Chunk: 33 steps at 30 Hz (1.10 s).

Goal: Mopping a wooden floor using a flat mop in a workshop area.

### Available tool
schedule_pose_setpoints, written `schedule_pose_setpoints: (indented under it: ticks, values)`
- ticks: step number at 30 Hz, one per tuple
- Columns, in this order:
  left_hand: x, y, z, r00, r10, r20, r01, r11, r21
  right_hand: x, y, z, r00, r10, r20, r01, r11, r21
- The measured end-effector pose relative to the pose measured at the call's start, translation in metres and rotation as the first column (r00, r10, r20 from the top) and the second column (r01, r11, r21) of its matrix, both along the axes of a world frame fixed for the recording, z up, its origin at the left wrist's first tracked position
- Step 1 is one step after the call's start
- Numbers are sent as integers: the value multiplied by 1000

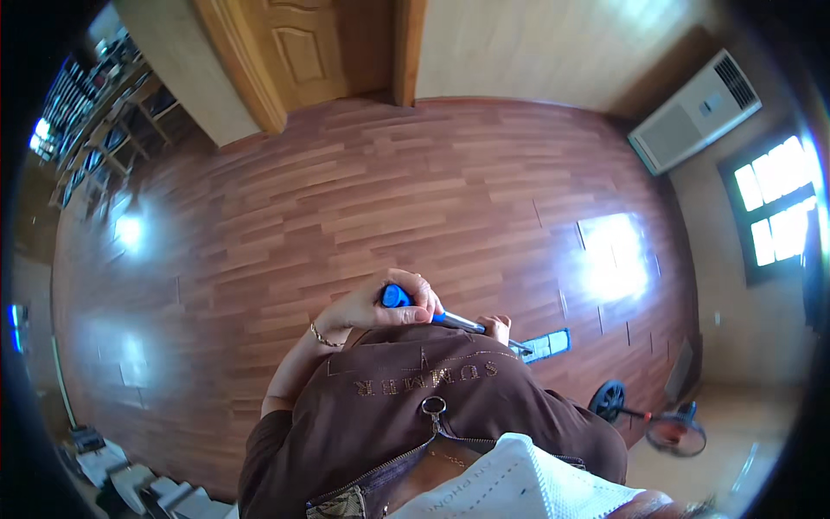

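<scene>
At the upper left of my view, cluttered furniture [111, 143] is too small and blurred for me to sort out; the frame's dark round rim cuts it off. Coming right, I see the left hand [405, 297] near the center, a metal bracelet [324, 336] at its wrist, its fingers wrapped around the blue grip of the mop [462, 323]. The grip's rounded end faces up at me. From there the long axis slants rightward and slightly down the frame, along a smooth, shiny metal pole. The right hand [495, 327] has its fingers curled around that pole; its wrist is hidden behind the brown shirt [424, 372], so I can't see the whole hold. Just beyond, right of center, the mop head [546, 345] lies flat on the glossy wood-plank floor [389, 208]: a rectangle, blue-edged and pale inside, its length tilting up to the right. At lower right, a wheeled thing [609, 400] is partly covered by the shirt, its kind unclear. A boxy white air conditioner [696, 112] stands at upper right.
</scene>
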<state>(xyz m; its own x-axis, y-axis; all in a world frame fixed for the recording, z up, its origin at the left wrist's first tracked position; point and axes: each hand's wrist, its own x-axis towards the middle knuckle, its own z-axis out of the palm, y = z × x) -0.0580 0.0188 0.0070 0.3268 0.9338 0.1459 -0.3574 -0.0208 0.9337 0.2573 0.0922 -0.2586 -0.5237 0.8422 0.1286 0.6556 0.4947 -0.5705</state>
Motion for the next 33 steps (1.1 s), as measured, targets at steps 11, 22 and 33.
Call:
schedule_pose_setpoints:
  ticks: [11, 22, 33]
  values:
    - [3, 24, -8, 929, 311, -201, -299, 950, 91, -72, 173, -10, 950, 292, 113, -288, 956, -50]
    - [31, 3, -20, 689, 641, -337, -621, 763, 181, -223, 259, -46, 745, 651, 144, -630, 758, -168]
    - [73, -59, -3, 141, 777, -614, -856, 408, 319, -382, 155, -50, 286, 948, 141, -958, 285, 28]
